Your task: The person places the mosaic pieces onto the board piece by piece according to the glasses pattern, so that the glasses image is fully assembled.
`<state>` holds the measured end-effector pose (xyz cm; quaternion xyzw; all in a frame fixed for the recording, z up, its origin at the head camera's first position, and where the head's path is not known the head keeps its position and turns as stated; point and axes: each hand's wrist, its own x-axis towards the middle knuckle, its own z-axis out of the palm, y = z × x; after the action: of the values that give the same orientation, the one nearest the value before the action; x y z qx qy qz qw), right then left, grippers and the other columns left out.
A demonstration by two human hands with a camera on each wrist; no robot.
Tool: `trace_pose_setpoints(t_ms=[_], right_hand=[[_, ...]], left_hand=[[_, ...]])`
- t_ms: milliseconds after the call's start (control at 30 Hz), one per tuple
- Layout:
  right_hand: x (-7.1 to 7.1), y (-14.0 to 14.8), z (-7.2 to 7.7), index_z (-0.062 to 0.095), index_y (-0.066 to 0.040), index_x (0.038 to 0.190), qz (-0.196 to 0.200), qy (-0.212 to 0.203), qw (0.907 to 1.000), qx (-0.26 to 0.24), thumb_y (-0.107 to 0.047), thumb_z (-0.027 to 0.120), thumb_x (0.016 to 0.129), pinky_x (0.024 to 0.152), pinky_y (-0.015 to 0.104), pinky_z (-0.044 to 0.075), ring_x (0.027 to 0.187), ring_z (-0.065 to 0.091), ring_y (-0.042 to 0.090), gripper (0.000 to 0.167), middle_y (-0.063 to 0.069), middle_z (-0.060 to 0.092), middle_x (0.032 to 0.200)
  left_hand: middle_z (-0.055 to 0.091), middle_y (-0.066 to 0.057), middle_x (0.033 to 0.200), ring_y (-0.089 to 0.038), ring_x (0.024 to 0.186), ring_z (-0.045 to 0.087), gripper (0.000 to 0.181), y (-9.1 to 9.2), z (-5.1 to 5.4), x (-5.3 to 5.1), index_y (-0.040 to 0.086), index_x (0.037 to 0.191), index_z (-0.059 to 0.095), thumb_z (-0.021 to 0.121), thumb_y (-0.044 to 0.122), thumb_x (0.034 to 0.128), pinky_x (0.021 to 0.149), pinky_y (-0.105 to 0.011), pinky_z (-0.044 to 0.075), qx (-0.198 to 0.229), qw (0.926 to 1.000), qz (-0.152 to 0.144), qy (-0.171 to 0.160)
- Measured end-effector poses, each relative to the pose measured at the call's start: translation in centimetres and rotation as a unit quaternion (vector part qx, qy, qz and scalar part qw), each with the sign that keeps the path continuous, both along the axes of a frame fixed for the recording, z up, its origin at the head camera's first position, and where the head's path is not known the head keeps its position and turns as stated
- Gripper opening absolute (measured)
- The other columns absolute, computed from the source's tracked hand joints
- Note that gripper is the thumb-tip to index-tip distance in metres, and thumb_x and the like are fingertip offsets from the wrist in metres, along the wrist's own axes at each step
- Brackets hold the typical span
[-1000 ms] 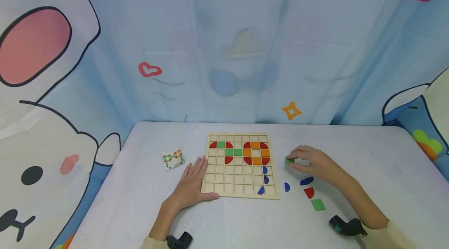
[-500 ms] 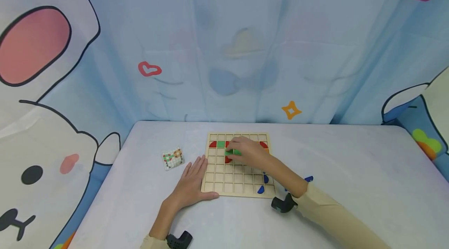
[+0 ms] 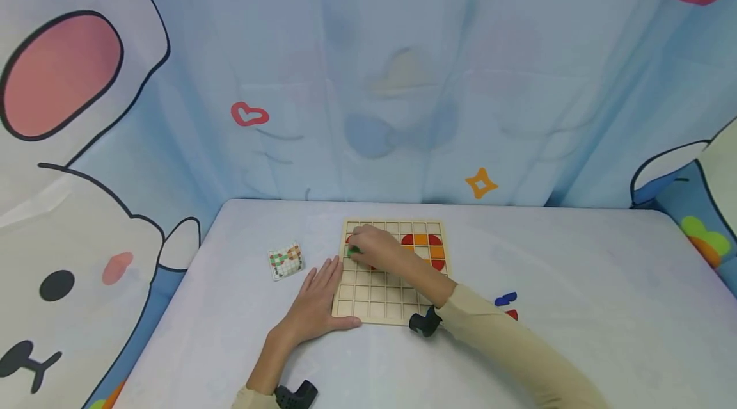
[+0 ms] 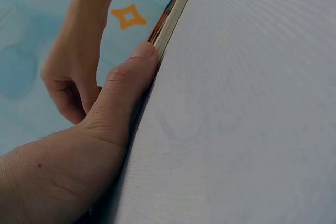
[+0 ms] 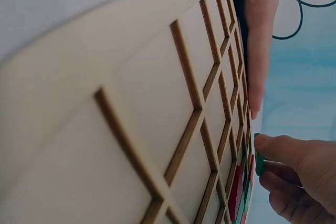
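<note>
My right hand point(image 3: 380, 252) reaches across the wooden grid board point(image 3: 377, 313) to its upper left cells. Between thumb and fingers it pinches a green square tile point(image 5: 259, 153), held on edge just above the board. Red and green pieces point(image 5: 236, 190) lie in cells beneath, mostly hidden by the hand in the head view. Flat along the board's left edge rests my left hand point(image 3: 319, 297), fingers straight; its thumb point(image 4: 128, 80) touches the front edge. Red and orange pieces point(image 3: 421, 240) form a ring at the board's upper right, partly covered by the wrist.
A small pattern card point(image 3: 286, 261) lies left of the board. Blue pieces point(image 3: 506, 299) and a red piece point(image 3: 512, 314) lie to the right, beside the right sleeve point(image 3: 507, 345), which hides some of the table. A blue curtain point(image 3: 322, 159) hangs behind the table.
From the right of the board, my right hand has carried the green tile leftward over the grid to its upper left. The left hand has stayed in place.
</note>
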<state>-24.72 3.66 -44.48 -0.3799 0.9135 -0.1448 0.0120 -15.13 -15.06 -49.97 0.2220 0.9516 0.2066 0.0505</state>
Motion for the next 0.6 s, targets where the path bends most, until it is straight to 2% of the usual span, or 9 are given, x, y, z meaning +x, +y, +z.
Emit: trace_pose_setpoints(t_ms=[267,433,600], right_hand=[[0.02,-0.67,-0.43,0.073,-0.007,0.084,0.034,0.027,0.9990,0.009,-0.008,0.066,0.091,0.070,0.025,0.049,0.075,0.053,0.014,0.010,0.004,0.063,0.085],[0.10,-0.92,-0.45,0.073,-0.006,0.080,0.025,0.036,0.9990,0.008,-0.004,0.063,0.092,0.066,0.024,0.046,0.070,0.050,0.013,0.015,0.005,0.061,0.082],[0.35,-1.02,-0.34,0.074,-0.005,0.076,0.005,0.032,0.9990,0.032,-0.003,0.062,0.092,0.063,0.023,0.043,0.067,0.045,0.011,0.020,0.005,0.060,0.082]], left_hand=[[0.010,-0.008,0.165,-0.023,0.154,0.006,0.115,-0.05,-0.02,0.08,0.006,0.156,0.010,0.061,0.073,0.0776,0.124,-0.050,0.009,-0.004,1.0000,-0.001,0.001],[0.009,-0.007,0.165,-0.022,0.154,0.006,0.115,-0.08,0.04,-0.01,0.006,0.156,0.009,0.061,0.072,0.0777,0.124,-0.049,0.009,-0.006,1.0000,0.001,0.002],[0.008,-0.007,0.165,-0.022,0.154,0.005,0.115,0.00,0.01,-0.01,0.007,0.156,0.009,0.061,0.072,0.0778,0.124,-0.049,0.008,-0.006,1.0000,0.000,-0.005]])
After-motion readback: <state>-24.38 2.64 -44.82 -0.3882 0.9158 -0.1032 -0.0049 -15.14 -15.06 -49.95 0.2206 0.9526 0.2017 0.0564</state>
